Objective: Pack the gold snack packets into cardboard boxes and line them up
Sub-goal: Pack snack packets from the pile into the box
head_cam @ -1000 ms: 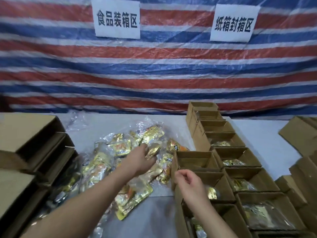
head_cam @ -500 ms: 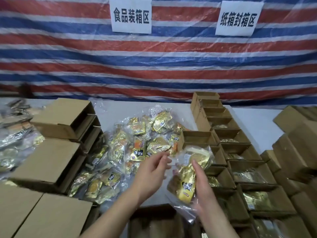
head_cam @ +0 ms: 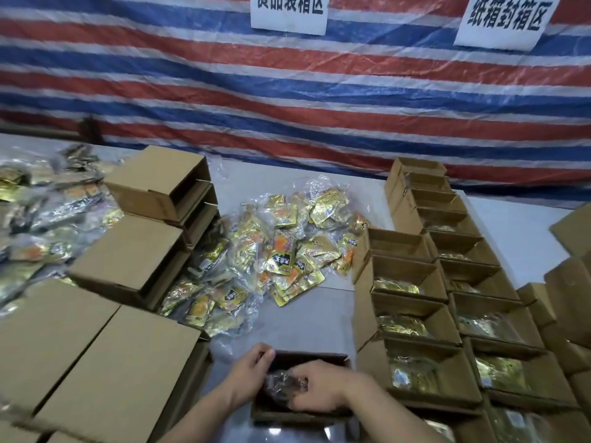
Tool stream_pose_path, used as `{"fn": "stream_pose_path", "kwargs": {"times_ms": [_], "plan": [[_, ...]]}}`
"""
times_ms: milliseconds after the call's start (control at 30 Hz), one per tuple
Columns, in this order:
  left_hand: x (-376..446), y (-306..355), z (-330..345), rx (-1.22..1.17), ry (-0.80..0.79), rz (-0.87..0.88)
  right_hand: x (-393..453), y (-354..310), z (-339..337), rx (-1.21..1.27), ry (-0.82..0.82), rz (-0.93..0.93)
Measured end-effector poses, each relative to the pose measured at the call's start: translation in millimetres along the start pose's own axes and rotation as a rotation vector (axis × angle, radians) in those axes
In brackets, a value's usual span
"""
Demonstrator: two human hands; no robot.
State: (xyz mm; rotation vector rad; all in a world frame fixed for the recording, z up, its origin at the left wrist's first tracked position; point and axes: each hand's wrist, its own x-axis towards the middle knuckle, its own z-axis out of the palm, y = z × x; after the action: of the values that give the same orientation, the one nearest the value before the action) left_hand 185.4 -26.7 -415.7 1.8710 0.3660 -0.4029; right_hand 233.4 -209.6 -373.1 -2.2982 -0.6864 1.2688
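Both my hands are down in an open cardboard box (head_cam: 311, 357) at the near edge of the table. Between them is a clear bag of snack packets (head_cam: 281, 384), lying inside that box. My left hand (head_cam: 251, 370) grips the bag's left end at the box's left wall. My right hand (head_cam: 321, 390) curls over the bag's right side and hides part of it. A loose pile of gold snack packets (head_cam: 281, 251) lies on the table beyond the box. Two rows of open boxes (head_cam: 412, 273) run away on the right, several with packets inside.
Stacks of closed cardboard boxes (head_cam: 137, 251) stand on the left, with larger ones (head_cam: 96, 362) close to my left arm. More bagged packets (head_cam: 38, 219) lie at the far left. Further boxes (head_cam: 569, 282) crowd the right edge. A striped tarp hangs behind.
The bag of packets that my hands held up in front of me has come down into the near box. My view has tilted down and to the left.
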Motion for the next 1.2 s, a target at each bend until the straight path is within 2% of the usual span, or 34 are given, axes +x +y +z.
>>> {"fn": "stream_pose_path", "kwargs": {"times_ms": [133, 200, 300, 467, 600, 733, 900, 1000, 1133, 1167, 1200], "plan": [[0, -9, 10, 0.025, -0.009, 0.006, 39, 14, 32, -0.326, -0.005, 0.128], [2, -15, 16, 0.047, 0.024, 0.041, 47, 19, 45, -0.376, -0.021, 0.201], [1, -21, 22, 0.053, 0.058, 0.054, 42, 22, 52, -0.258, -0.015, 0.233], [7, -28, 26, 0.060, 0.081, 0.044, 29, 24, 49, -0.037, 0.209, 0.184], [9, -32, 27, 0.069, 0.080, 0.008, 34, 28, 53, 0.036, 0.062, 0.272], [7, -33, 26, 0.083, 0.095, 0.004, 41, 25, 50, 0.031, 0.016, 0.326], [2, -25, 24, 0.084, 0.065, -0.002, 19, 16, 38, -0.017, -0.033, 0.234], [2, -23, 18, 0.086, 0.067, 0.011, 1, 9, 34, 0.062, 0.196, 0.156], [7, -4, 8, 0.107, 0.092, 0.062, -16, 14, 14, 0.050, 0.708, 0.040], [9, 1, 7, 0.149, 0.086, 0.077, -18, 17, 7, -0.003, 0.757, 0.013], [10, 4, 7, 0.209, 0.065, 0.089, -19, 19, 3, -0.071, 0.739, 0.027]]}}
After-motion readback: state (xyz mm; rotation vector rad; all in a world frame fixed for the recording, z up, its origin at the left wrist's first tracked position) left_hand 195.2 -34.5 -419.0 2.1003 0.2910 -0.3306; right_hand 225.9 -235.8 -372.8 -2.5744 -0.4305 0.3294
